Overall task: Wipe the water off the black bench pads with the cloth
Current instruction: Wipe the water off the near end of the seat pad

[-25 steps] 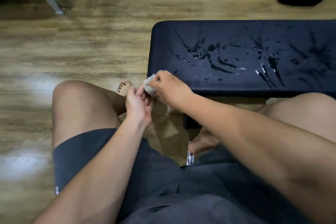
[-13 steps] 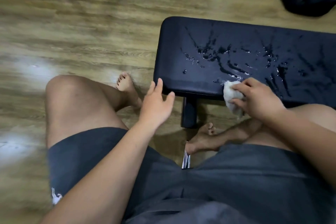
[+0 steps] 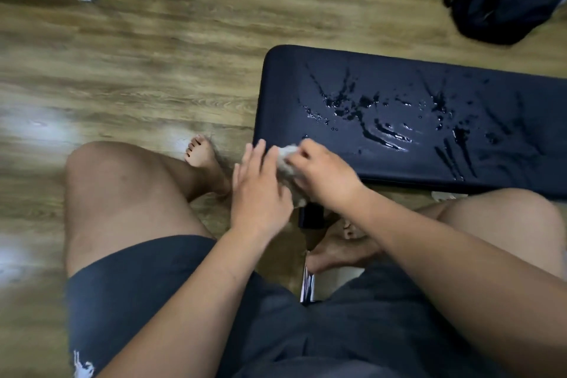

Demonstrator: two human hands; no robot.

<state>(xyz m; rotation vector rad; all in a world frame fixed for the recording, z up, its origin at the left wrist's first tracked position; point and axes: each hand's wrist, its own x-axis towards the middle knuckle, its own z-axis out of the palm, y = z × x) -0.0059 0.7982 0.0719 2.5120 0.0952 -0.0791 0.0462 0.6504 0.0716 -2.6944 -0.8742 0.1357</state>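
cloth (image 3: 288, 159) bunched in right hand (image 3: 325, 176) grip | at bench pad (image 3: 399, 95) corner

Dk grey shorts (image 3: 122, 285) w/ small white logo (image 3: 82, 367) (left hem); arms (image 3: 190, 301), legs (image 3: 122, 187), feet (image 3: 201, 152) bare.

The cloth (image 3: 288, 159) sits between the fingers of the left hand (image 3: 257, 190) and right hand (image 3: 325, 176), at the near-left corner of the bench pad (image 3: 399, 80). Water (image 3: 383, 130) lies on the pad, right of the fingers.

Crumpled pale cloth (image 3: 287, 159) at wet black bench pad's (image 3: 414, 120) near corner.
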